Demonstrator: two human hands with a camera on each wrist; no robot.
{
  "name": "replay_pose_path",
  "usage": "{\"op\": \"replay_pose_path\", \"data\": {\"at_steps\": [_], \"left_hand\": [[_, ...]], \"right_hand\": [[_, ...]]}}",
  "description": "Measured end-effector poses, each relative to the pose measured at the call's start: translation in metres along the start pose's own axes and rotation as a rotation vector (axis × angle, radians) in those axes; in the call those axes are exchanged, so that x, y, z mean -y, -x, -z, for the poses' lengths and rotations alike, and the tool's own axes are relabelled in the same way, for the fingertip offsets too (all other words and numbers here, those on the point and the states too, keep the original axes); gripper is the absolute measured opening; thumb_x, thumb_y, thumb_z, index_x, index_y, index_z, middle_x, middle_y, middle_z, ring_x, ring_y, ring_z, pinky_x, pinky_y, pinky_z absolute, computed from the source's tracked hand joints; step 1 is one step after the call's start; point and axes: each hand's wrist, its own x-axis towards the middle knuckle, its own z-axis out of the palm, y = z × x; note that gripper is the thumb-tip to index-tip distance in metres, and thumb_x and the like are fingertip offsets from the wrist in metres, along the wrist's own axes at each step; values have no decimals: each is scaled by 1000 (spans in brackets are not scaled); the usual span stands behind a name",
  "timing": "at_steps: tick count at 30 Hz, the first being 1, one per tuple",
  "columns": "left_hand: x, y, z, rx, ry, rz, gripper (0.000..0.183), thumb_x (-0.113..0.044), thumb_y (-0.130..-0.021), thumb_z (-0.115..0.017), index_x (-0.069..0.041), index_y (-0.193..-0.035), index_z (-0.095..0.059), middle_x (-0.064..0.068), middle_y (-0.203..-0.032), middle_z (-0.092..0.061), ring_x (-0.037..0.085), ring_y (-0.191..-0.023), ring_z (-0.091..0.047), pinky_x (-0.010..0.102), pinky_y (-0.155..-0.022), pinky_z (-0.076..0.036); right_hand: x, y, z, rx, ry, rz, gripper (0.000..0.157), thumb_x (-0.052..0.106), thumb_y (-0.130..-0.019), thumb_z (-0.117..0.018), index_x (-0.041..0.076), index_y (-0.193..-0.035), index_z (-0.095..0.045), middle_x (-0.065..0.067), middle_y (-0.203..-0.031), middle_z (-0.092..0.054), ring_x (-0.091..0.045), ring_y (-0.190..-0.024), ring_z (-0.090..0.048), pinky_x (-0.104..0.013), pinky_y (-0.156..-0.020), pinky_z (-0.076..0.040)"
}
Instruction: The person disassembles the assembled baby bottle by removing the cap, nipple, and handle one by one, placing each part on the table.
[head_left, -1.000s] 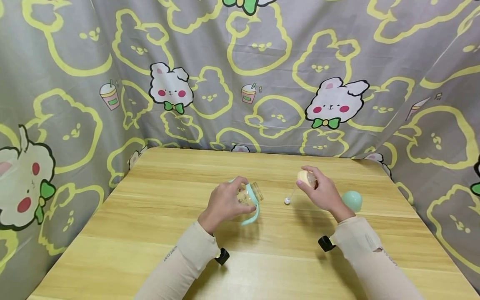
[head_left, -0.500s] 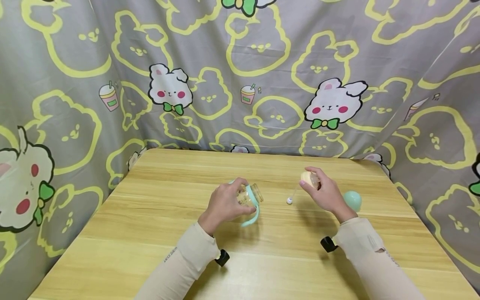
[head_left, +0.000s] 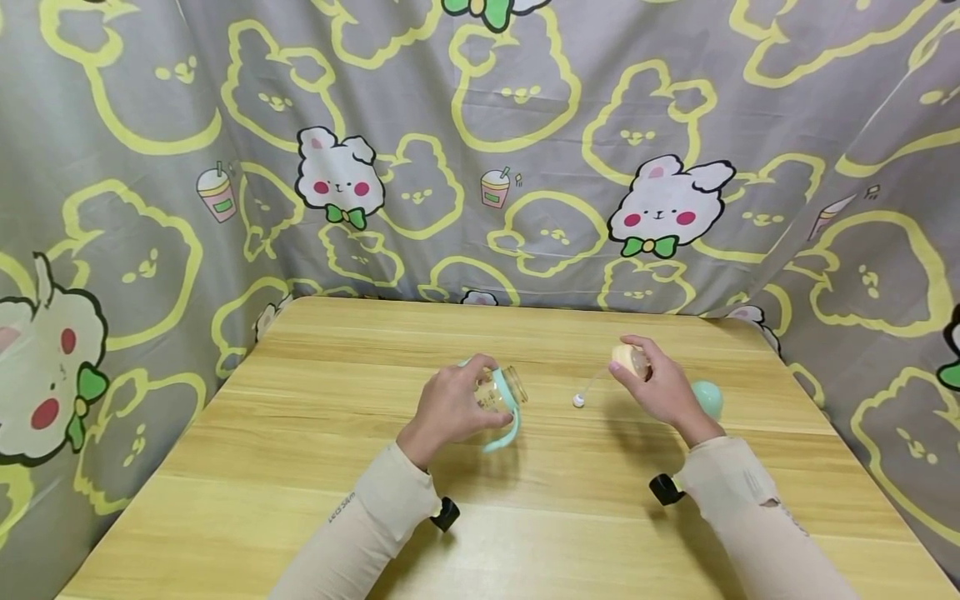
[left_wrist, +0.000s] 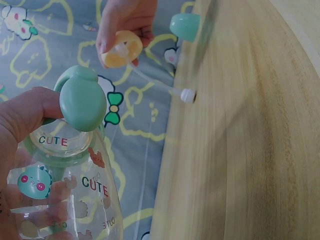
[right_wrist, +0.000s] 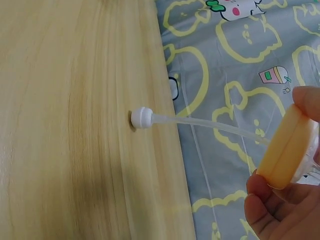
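My left hand (head_left: 453, 408) grips a clear baby bottle (left_wrist: 80, 200) printed with "CUTE" and small cartoon figures. The bottle lies tilted, its bare threaded neck (head_left: 519, 385) pointing right, and it has mint green handles (left_wrist: 82, 102). In my right hand (head_left: 660, 387), thumb and fingers pinch a pale orange collar ring (right_wrist: 285, 147) with a clear nipple on its outer side. From that ring a thin clear straw (right_wrist: 210, 123) runs down to a white weighted end (right_wrist: 142, 118), which hangs at the tabletop between the two hands.
A mint green dome-shaped cap (head_left: 708, 400) stands on the wooden table (head_left: 300, 467), just beyond my right wrist. Behind the table's far edge hangs a grey curtain (head_left: 420, 100) with yellow outlines and rabbit faces. Each sleeve carries a black wrist camera (head_left: 444, 514).
My right hand has moved slightly to the right with the collar ring, and the straw slants more. My left hand and the bottle have stayed in place.
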Motion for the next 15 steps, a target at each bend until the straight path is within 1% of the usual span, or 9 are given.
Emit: {"op": "replay_pose_path", "data": {"at_steps": [5, 8, 15], "left_hand": [[1, 2, 1, 2, 8, 9, 65, -45, -68, -83, -17, -121, -58, 2, -98, -70, 19, -78, -63, 35, -65, -49], [2, 4, 0, -10, 8, 9, 64, -45, -67, -83, -17, -120, -59, 3, -96, -70, 19, -77, -63, 34, -64, -48], [2, 3, 1, -41, 6, -17, 64, -44, -66, -83, -17, -119, -59, 4, -93, -70, 17, -74, -62, 33, -63, -48]], "right_hand": [[-3, 0, 0, -6, 21, -3, 62, 43, -96, -57, 8, -144, -40, -28, -112, -58, -33, -89, -59, -44, -71, -48], [-6, 1, -3, -3, 32, -4, 61, 42, -96, -57, 8, -143, -41, -29, -117, -58, -35, -94, -60, -46, -74, -48], [-5, 1, -1, 1, 28, -26, 60, 41, -96, -57, 7, -143, -41, -31, -121, -55, -38, -99, -58, -50, -78, -47]]}}
